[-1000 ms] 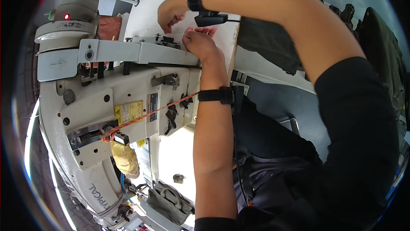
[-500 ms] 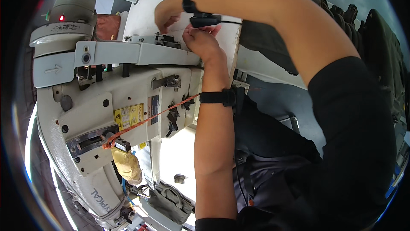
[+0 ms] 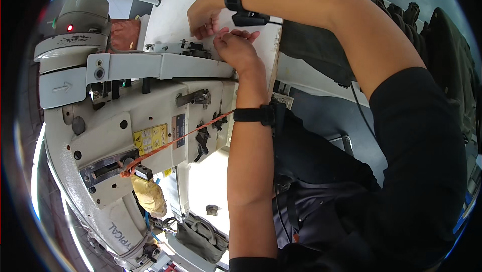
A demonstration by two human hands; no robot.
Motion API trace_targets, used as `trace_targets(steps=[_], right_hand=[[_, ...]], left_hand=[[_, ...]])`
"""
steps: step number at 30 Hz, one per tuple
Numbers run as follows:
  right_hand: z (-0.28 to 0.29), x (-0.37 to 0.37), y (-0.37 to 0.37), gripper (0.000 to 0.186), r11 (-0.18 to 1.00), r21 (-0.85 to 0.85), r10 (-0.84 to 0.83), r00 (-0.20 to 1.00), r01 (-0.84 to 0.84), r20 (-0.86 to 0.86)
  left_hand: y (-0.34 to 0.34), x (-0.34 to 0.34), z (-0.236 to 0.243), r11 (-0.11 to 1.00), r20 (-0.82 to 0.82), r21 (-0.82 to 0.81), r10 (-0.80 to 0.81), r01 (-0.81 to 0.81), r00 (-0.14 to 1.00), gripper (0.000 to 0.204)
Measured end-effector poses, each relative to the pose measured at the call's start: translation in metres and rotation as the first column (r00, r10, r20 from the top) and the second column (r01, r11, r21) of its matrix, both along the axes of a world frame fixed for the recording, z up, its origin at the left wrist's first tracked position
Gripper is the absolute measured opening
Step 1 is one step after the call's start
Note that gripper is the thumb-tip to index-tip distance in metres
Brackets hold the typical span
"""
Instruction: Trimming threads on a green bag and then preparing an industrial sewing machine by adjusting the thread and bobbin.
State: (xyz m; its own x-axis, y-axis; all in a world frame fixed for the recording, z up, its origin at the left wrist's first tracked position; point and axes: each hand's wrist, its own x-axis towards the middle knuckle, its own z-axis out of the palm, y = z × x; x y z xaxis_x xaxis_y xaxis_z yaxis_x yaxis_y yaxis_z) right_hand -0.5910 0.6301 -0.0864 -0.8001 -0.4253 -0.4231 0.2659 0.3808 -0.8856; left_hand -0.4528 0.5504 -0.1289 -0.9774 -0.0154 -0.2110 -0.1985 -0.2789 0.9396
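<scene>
Both hands meet above the white tabletop (image 3: 170, 21), beyond the pale sewing machine (image 3: 150, 96). My left hand (image 3: 238, 50) is closed, thumb against curled fingers, beside the end of the machine's long light-grey bar (image 3: 196, 67). Close to its fingertips, my right hand (image 3: 207, 18) reaches round from the right and bends down, its fingers curled in a pinch. Whatever either hand holds is too small or hidden to make out. A small metal mechanism (image 3: 196, 50) sits just left of the left hand.
An orange cord (image 3: 175, 141) slants across the machine to a knob by a yellow wrapped bundle (image 3: 149, 196). Dark green garments (image 3: 311, 46) are heaped at the right. A grey-green bag (image 3: 201, 237) lies below. A reddish-brown piece (image 3: 125, 34) lies behind the bar.
My right hand and wrist have shifted slightly right, and more of its curled fingers show. The wrist device's cable now hangs down by the right upper arm. My left hand has barely moved.
</scene>
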Motion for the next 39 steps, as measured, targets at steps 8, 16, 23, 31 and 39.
trace_targets(steps=[8, 16, 23, 31, 39], right_hand=[[0.009, 0.020, 0.000, 0.054, 0.951, 0.208, 0.279, 0.924, -0.228, -0.261], [0.042, 0.079, 0.061, 0.039, 0.605, 0.795, 0.508, 0.747, 0.045, -0.429], [0.074, 0.328, -0.022, 0.008, 0.472, 0.794, 0.880, 0.263, -0.384, -0.396], [-0.017, 0.374, -0.218, 0.050, 0.801, 0.553, 0.561, -0.036, -0.231, -0.827], [-0.028, 0.395, -0.185, 0.036, 0.939, 0.316, 0.316, -0.018, -0.134, -0.949]], left_hand=[[0.001, 0.008, 0.000, 0.994, -0.033, -0.074, -0.083, 0.080, 0.996, 0.014], [0.005, -0.006, -0.032, 0.999, -0.165, -0.039, -0.017, 0.011, 0.986, 0.012], [0.019, -0.009, -0.014, 0.945, -0.119, -0.268, 0.163, -0.190, 0.979, 0.013], [0.036, -0.010, 0.031, 0.914, 0.109, -0.402, 0.114, -0.061, 0.987, 0.009], [0.010, -0.063, 0.003, 0.971, 0.181, 0.184, -0.186, 0.153, 0.966, 0.005]])
